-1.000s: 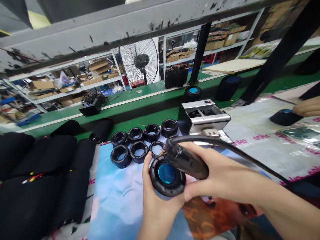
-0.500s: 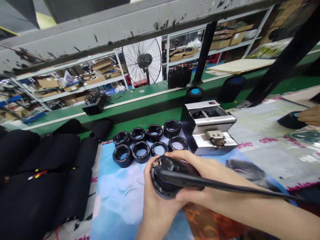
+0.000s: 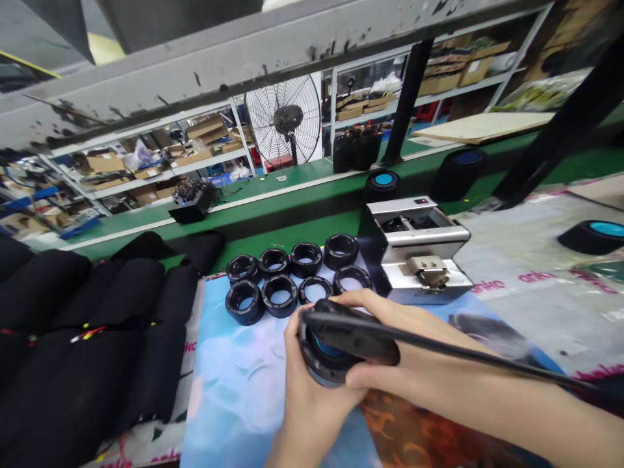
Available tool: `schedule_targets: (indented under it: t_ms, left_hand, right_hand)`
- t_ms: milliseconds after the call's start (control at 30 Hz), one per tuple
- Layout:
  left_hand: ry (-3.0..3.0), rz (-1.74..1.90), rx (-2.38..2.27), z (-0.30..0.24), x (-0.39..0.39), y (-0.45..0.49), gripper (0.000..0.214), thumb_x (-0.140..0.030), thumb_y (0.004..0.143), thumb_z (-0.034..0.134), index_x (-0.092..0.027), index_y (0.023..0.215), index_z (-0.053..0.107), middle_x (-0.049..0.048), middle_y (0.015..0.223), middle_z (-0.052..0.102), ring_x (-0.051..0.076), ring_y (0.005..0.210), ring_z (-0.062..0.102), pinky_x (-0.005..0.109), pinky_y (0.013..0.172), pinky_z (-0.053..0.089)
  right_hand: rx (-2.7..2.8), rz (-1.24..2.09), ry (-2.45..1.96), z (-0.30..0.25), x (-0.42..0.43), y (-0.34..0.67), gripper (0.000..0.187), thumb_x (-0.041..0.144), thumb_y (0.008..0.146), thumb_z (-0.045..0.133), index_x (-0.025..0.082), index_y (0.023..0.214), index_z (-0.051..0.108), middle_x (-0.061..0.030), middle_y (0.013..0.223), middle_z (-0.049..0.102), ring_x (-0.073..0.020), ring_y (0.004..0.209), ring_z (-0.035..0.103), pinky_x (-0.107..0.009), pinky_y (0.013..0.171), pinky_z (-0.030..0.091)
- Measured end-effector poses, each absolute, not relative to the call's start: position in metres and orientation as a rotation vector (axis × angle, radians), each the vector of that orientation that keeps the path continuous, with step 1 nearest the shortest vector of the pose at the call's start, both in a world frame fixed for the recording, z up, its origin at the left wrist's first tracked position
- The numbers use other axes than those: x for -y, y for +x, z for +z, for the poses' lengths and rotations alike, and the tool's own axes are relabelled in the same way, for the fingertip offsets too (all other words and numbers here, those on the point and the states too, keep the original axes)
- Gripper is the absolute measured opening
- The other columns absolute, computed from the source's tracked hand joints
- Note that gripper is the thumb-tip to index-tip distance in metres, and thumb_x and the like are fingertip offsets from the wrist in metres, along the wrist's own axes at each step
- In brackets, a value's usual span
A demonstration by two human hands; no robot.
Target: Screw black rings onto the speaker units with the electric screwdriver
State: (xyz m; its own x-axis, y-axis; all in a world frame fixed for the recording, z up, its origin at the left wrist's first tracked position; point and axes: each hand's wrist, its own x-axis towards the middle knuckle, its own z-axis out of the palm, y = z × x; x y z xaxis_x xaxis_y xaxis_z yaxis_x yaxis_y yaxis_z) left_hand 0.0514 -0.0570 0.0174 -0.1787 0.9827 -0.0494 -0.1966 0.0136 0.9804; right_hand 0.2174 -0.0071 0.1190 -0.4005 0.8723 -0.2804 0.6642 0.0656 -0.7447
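Observation:
My left hand (image 3: 305, 396) cups a round black part with a blue centre (image 3: 325, 359) from below, over a light blue sheet. My right hand (image 3: 400, 364) grips a black corded hand tool (image 3: 351, 336) laid across the top of that part, its cable (image 3: 487, 361) trailing off to the right. The tool's tip is hidden at the part's left rim. Just beyond my hands lie several black rings (image 3: 280, 294) in two rows.
A silver metal machine (image 3: 419, 244) stands behind my right hand. Black fabric cylinders (image 3: 92, 338) fill the left side. A black disc with a blue top (image 3: 592, 235) lies far right. A green conveyor (image 3: 292, 188), a fan (image 3: 287, 127) and box shelves stand behind.
My right hand swung the tool from pointing up at the part's upper rim to lying flat across the part, covering most of the blue centre. Another person's hand at far right left the disc.

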Motion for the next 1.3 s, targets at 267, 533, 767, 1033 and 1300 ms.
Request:
schedule_targets:
  t_ms: [267, 533, 767, 1033, 1300]
  left_hand:
    - [1.074, 1.444, -1.269, 0.005, 0.053, 0.050, 0.103, -0.037, 0.056, 0.106, -0.028, 0.144, 0.052, 0.0098, 0.142, 0.071, 0.033, 0.134, 0.070, 0.049, 0.118, 0.055]
    - [1.056, 1.373, -1.178, 0.004, 0.054, 0.040, 0.114, -0.038, 0.052, 0.109, -0.029, 0.149, 0.049, 0.0103, 0.143, 0.071, 0.036, 0.136, 0.069, 0.052, 0.120, 0.053]
    - [1.167, 1.425, -1.311, 0.028, 0.050, 0.041, 0.098, -0.042, 0.055, 0.106, -0.028, 0.142, 0.063, 0.0101, 0.154, 0.066, 0.040, 0.146, 0.061, 0.051, 0.119, 0.054]
    - [1.265, 1.405, -1.363, 0.036, 0.044, 0.048, 0.087, -0.044, 0.056, 0.102, -0.026, 0.133, 0.064, 0.0107, 0.136, 0.076, 0.035, 0.116, 0.079, 0.044, 0.096, 0.068]
    - [1.485, 1.131, -1.180, 0.046, 0.010, 0.109, 0.070, -0.038, 0.064, 0.085, -0.022, 0.128, 0.064, 0.0104, 0.130, 0.078, 0.032, 0.117, 0.078, 0.042, 0.101, 0.065]
  right_hand:
    - [2.066, 1.383, -1.566, 0.138, 0.001, 0.219, 0.066, 0.029, 0.073, 0.076, 0.031, 0.136, 0.059, -0.0003, 0.115, 0.072, -0.0246, 0.102, 0.069, -0.030, 0.077, 0.053]
    - [2.311, 1.425, -1.236, 0.142, -0.025, 0.227, 0.058, 0.024, 0.076, 0.082, 0.025, 0.133, 0.070, -0.0020, 0.122, 0.072, -0.0233, 0.114, 0.070, -0.026, 0.088, 0.058]
    - [1.898, 1.484, -1.296, 0.114, -0.025, 0.237, 0.072, 0.027, 0.064, 0.097, 0.022, 0.130, 0.070, 0.0001, 0.103, 0.075, -0.0193, 0.086, 0.070, -0.026, 0.074, 0.056]
    - [0.961, 0.876, -0.714, 0.119, -0.029, 0.307, 0.053, 0.061, 0.084, 0.092, 0.025, 0.100, 0.056, 0.0079, 0.065, 0.060, -0.0108, 0.046, 0.055, -0.025, 0.049, 0.047]
    - [1.012, 0.696, -0.620, 0.109, -0.069, 0.305, 0.063, 0.077, 0.082, 0.085, 0.021, 0.095, 0.058, 0.0062, 0.057, 0.056, -0.0126, 0.037, 0.049, -0.025, 0.036, 0.038]
